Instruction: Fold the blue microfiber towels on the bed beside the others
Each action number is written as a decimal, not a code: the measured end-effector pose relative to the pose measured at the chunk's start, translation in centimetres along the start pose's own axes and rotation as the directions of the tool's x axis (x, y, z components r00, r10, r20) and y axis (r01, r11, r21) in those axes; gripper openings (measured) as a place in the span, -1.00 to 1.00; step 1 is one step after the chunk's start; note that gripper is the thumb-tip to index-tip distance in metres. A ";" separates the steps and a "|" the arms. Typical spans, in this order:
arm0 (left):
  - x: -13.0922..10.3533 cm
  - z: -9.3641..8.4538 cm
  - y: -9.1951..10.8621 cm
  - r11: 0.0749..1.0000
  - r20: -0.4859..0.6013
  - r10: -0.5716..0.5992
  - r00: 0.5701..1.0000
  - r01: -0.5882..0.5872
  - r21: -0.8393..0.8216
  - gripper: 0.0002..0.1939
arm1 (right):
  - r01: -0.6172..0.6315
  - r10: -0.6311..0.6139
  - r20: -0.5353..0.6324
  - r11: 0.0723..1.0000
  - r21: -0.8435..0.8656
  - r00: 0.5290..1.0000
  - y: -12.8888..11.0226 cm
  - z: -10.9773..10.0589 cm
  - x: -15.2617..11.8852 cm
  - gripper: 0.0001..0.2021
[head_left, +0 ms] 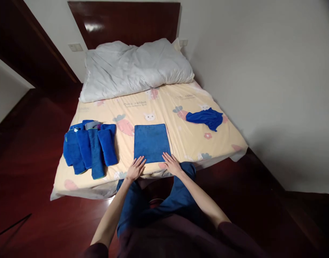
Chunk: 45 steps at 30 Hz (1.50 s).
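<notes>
A blue cloth (151,141) lies flat and nearly square on the bed, close to its front edge. My left hand (136,168) rests with its fingers spread on the cloth's near left corner. On the near right corner lie the outstretched fingers of my right hand (172,163). Neither hand grips anything. To the left are several folded blue cloths (96,150), laid side by side and partly overlapping. A crumpled blue cloth (207,118) lies on the right of the bed.
The bed (191,143) has a cream sheet with rabbit and carrot prints. A bunched white quilt (140,68) lies at its head, before a dark wooden headboard (126,21). A grey wall (282,89) stands on the right.
</notes>
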<state>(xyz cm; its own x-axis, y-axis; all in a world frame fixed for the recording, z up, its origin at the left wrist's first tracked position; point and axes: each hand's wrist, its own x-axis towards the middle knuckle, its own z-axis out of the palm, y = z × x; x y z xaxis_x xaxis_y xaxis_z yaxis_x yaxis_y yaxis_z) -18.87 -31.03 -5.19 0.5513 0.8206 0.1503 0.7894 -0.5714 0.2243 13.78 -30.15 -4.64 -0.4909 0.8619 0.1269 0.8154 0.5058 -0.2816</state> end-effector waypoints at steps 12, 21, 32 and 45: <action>0.4 0.3 -2.3 0.988 0.042 -0.155 0.987 0.155 -0.005 -0.38 | -0.157 0.165 -0.044 0.977 0.147 0.985 1.1 0.8 1.8 -0.50; -3.1 -0.5 -0.5 0.969 0.026 -0.162 0.986 0.164 -0.182 -0.40 | -0.214 0.388 -0.219 0.806 0.552 0.895 2.0 1.5 -0.7 -0.47; -1.1 0.7 -1.7 0.780 -0.179 -0.401 0.898 0.232 -0.581 -0.55 | -0.197 0.433 -0.177 0.688 0.699 0.884 3.6 1.3 -0.1 -0.50; -3.2 -0.2 -1.2 0.735 -0.081 -0.393 0.916 0.260 -0.626 -0.62 | -0.252 0.409 0.022 0.519 0.817 0.912 4.5 0.5 -1.5 -0.61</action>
<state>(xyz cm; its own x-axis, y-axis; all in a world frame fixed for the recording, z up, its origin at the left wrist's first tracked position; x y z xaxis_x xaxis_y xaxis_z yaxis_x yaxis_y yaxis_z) -21.60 -32.96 -5.71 0.1733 0.9766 0.1273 0.5547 -0.2036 0.8067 17.98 -29.17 -6.58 -0.1214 0.9924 -0.0203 0.2959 0.0167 -0.9551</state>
